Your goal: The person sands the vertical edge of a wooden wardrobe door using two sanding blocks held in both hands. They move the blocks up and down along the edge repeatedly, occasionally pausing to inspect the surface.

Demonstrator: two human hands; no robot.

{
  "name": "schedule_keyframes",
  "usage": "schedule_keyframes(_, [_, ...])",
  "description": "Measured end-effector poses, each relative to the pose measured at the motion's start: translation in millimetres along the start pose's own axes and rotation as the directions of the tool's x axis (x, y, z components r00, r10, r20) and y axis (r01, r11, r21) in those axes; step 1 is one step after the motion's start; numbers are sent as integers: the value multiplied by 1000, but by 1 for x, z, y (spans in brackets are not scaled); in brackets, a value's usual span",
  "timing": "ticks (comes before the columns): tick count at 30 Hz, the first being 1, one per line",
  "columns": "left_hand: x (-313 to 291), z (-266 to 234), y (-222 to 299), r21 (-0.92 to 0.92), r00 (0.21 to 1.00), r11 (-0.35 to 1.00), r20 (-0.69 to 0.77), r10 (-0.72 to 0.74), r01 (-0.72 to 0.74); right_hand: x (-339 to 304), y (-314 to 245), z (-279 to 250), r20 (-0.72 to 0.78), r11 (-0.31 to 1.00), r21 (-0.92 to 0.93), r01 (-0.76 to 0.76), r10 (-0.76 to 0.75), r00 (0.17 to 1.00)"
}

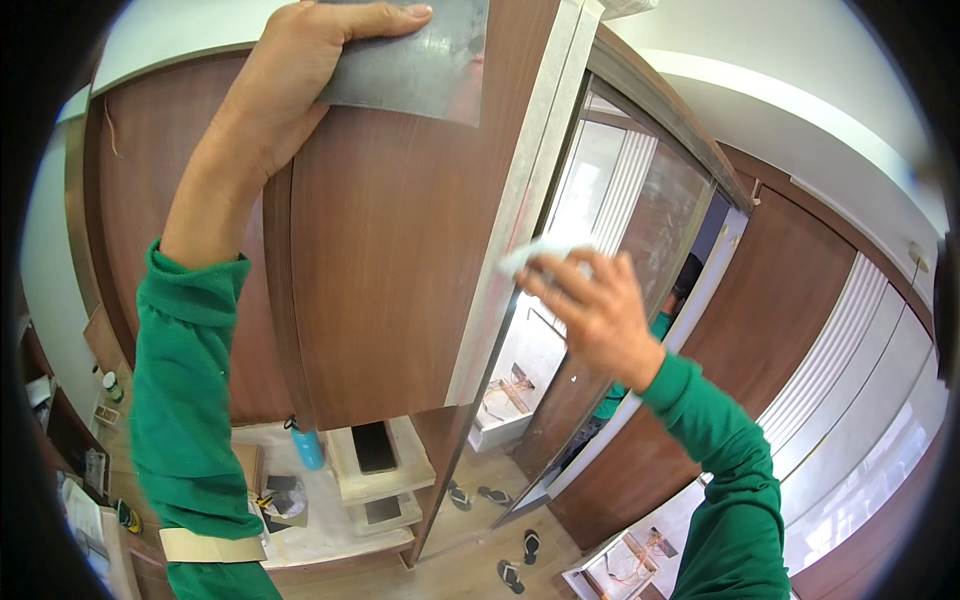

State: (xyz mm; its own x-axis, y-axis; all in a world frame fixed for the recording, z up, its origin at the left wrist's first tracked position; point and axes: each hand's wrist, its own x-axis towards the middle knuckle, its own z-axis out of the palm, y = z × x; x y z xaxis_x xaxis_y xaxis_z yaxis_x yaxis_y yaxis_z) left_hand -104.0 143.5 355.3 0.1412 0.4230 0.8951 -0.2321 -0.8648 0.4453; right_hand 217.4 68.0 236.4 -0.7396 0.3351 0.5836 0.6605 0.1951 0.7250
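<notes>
At the top, my left hand point(300, 65) is closed on a thin grey rectangular sheet point(415, 75), thumb across its front and the other fingers hidden. The sheet lies close against a brown wood cabinet panel point(390, 260). My right hand point(600, 315), slightly blurred, pinches a pale white cloth or pad point(548, 250); its exact kind is unclear. That pad is at the whitish edge strip point(527, 150) running down the panel's right side, beside a mirrored door point(640, 200). A beige tape-like band point(212, 545) circles my left forearm, over the green sleeve.
Below the cabinet, a light counter point(330, 538) bears a blue bottle point(307, 447), a pale frame with a dark opening point(385, 468) and small tools. Black-and-white slippers point(511, 576) lie on the floor. A box with loose wires point(620, 568) is at lower right.
</notes>
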Motion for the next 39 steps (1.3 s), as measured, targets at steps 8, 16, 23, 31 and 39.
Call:
schedule_keyframes(8, [13, -10, -10, -115, 999, 993, -45, -21, 16, -33, -51, -11, 132, 956, 240, -169, 140, 981])
schedule_keyframes(16, [-102, 54, 0, -386, 968, 893, -3, -251, 230, -71, -96, -54, 445, -224, 873, -433, 729, 521])
schedule_keyframes(23, [-228, 138, -57, -680, 642, 474, -6, -767, 559, -78, -143, -49, 576, -527, 816, -237, 712, 401])
schedule_keyframes(31, [-229, 154, -60, -620, 717, 587, -55, -695, 521, -107, -160, -36, 312, 71, 818, -571, 779, 544])
schedule_keyframes(39, [-236, 149, -71, -613, 744, 666, -182, -643, 426, -127, -162, -53, 540, -452, 805, -385, 827, 158])
